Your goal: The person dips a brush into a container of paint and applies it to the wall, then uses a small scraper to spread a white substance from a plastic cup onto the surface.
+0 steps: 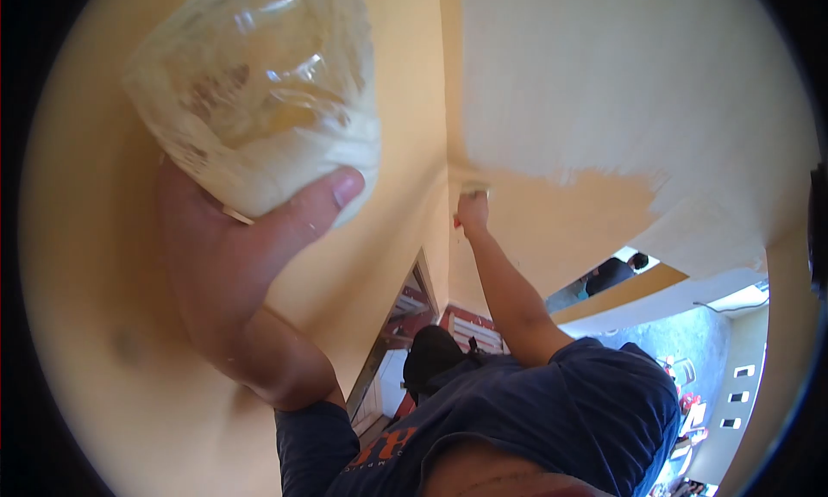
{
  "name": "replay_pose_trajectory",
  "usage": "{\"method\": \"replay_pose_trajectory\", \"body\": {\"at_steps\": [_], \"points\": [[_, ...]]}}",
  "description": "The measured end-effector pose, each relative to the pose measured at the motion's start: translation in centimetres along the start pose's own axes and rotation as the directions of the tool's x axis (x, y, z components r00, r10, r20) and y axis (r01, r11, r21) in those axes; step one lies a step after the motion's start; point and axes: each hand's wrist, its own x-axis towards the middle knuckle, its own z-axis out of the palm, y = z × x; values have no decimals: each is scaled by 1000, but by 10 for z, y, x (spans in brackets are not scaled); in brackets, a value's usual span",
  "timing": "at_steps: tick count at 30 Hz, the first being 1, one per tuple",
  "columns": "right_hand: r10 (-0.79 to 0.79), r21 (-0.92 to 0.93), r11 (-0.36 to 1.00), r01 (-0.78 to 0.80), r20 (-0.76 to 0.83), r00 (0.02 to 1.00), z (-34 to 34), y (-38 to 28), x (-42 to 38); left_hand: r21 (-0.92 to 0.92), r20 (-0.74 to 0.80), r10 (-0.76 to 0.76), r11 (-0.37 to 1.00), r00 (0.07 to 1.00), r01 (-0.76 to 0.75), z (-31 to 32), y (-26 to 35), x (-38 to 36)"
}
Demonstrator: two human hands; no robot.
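On the left, my left hand [233, 256] is closed around the lower part of a clear plastic bag [259, 75] holding a whitish, paint-like substance. The thumb presses on the bag's front, and its inner sides are smeared. Farther off, near the wall corner, my right hand [472, 211] is closed on a small brush [475, 187], whose pale end is at the wall and whose red part shows below the fingers. Above and right of that hand, a whitish coat [604, 75] ends in a ragged edge over the yellow-orange wall [552, 212].
A yellow wall [103, 264] stands close on the left. An opening [414, 299] lies low in the middle. Through another opening at the right, a person in dark clothes [609, 275] shows. Several red and white items [690, 402] lie on the bluish floor [703, 337].
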Motion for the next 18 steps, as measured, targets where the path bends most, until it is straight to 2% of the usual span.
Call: {"method": "replay_pose_trajectory", "body": {"at_steps": [2, 3, 5, 7, 9, 11, 12, 14, 15, 16, 18], "points": [[186, 104, 976, -190, 51, 981, -23, -51, -28, -12, -9, 14, 1000, 1000, -14, -1, 2, 1], [110, 200, 971, -132, 117, 987, -29, -79, -21, -25, 2, -7, 1000, 1000, 7, 0, 2, -1], [-52, 307, 950, 57, -27, 998, -11, -104, 24, -38, -8, 1, 999, 1000, -1, 1, -2, -2], [-137, 239, 958, 157, -98, 986, -9, -161, 35, -43, -19, 11, 999, 1000, -12, 1, -3, -1], [-425, 226, 833, 505, -323, 846, -7, -206, 34, -35, 44, 25, 999, 999, -24, -2, -3, 0], [-379, 480, 761, 436, -215, 900, -35, -265, 6, 9, 72, -8, 1000, 997, 7, -7, -3, 0], [-378, 480, 763, 434, -213, 901, -51, -289, -11, 43, 99, -39, 998, 994, 35, -9, -3, 0], [-467, 425, 732, 533, -257, 846, -74, -316, -38, 21, 84, -30, 999, 996, 29, -7, 0, 0], [-506, 428, 679, 596, -316, 803, -65, -308, -24, -2, 68, -19, 1000, 998, 19, -5, 0, -1], [-511, 422, 683, 596, -307, 803, -64, -300, -23, -8, 61, -27, 1000, 998, 28, -3, 0, -2], [-346, 469, 810, 352, -103, 932, -63, -275, -24, -61, 2, 34, 998, 999, -34, 1, -2, -5]]}}
